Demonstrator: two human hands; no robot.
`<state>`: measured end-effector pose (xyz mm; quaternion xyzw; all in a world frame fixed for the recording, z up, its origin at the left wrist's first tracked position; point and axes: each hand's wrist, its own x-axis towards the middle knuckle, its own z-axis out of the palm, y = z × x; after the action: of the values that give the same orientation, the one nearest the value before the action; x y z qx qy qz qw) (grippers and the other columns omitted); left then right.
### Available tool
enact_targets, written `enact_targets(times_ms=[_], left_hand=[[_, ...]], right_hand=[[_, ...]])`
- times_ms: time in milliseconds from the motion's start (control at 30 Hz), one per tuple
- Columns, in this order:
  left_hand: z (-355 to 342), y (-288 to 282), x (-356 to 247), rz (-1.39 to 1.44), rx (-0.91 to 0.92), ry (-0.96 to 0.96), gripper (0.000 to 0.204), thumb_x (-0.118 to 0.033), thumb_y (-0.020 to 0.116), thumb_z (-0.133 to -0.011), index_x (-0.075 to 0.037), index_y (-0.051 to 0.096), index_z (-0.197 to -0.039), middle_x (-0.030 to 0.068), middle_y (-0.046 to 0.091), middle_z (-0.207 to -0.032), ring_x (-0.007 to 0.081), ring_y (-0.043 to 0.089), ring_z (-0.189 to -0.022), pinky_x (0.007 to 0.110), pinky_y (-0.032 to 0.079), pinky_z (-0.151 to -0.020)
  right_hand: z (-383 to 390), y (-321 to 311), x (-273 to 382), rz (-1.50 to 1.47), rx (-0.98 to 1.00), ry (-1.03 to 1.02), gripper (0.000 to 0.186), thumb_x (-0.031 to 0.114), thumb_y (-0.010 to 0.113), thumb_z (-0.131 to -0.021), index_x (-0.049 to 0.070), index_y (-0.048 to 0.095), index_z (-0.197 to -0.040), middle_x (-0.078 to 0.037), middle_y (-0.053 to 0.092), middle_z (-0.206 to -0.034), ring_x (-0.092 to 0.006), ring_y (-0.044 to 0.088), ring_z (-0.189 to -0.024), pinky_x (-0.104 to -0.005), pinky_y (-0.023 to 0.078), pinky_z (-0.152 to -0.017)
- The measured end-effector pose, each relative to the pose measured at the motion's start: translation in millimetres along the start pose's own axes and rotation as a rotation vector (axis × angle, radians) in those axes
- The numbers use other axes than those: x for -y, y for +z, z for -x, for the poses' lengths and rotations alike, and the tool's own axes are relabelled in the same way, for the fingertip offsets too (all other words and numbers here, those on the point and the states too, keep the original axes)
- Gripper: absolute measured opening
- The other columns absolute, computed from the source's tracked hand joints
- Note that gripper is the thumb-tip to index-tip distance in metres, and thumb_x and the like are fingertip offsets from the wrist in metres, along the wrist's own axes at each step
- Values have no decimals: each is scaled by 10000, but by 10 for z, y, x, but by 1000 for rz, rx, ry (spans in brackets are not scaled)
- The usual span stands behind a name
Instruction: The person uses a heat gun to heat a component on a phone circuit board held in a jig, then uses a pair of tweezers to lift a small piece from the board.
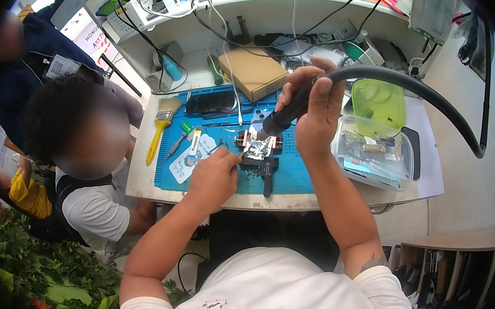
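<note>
My right hand [317,109] grips a black hot-air gun [288,113] by its handle, its nozzle tilted down to the left. Right under the nozzle tip, a small circuit board [257,149] sits in a board holder [268,176] with a black handle. My left hand [214,178] is closed at the board's left side, its fingertips pinched. Whatever thin item those fingers hold is too small to make out. Blue work mat [294,174] lies beneath. Left of the board are a white template card [183,169] and a green-handled screwdriver [180,139].
A yellow brush [159,136], a black phone [211,102] and a cardboard box [253,73] lie farther back. At right stand a clear plastic tub [373,163] and a green container [379,103]. The gun's thick hose [432,92] arcs rightward. A person [93,193] sits close at left.
</note>
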<state>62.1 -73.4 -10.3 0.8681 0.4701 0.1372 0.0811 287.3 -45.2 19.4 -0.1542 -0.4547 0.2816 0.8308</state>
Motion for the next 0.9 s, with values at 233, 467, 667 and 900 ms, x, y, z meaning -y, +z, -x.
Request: enact_targets(times_ms=[233,467,667,900], left_hand=[[-60,78,64,91,-47,36,165,-70,754,-923,-58,797,-1081,120,723,-971,352,727,-869,454,567,-759],[-24,-26,94,136,-17,-39,180,-73,766,-927,-61,803,-1102,146,728,-966,356,730,-844,446,572,-758],[-5,-201,-34,-7,74,3,217,-83,752,-930,-83,803,-1142,133,712,-994,360,726,-872,457,582,-784],[-72,-139,-196,-220,196,-19,269,-57,702,-932,-70,791,-1186,123,695,-1036,369,746,-878,487,598,-820]], right_hand=[[46,-33,259,-42,18,-12,490,431,471,-1164,39,425,-1454,-114,638,-1099,-139,625,-766,-312,562,-660],[80,-70,494,-86,32,4,510,446,477,-1158,43,413,-1463,-131,635,-1121,-150,629,-771,-330,555,-663],[67,-78,462,-80,52,-6,502,438,472,-1162,45,422,-1471,-125,632,-1122,-148,628,-772,-319,556,-667],[2,48,48,-44,66,18,427,331,510,-1165,39,433,-1467,-63,614,-1077,-88,605,-765,-257,530,-660]])
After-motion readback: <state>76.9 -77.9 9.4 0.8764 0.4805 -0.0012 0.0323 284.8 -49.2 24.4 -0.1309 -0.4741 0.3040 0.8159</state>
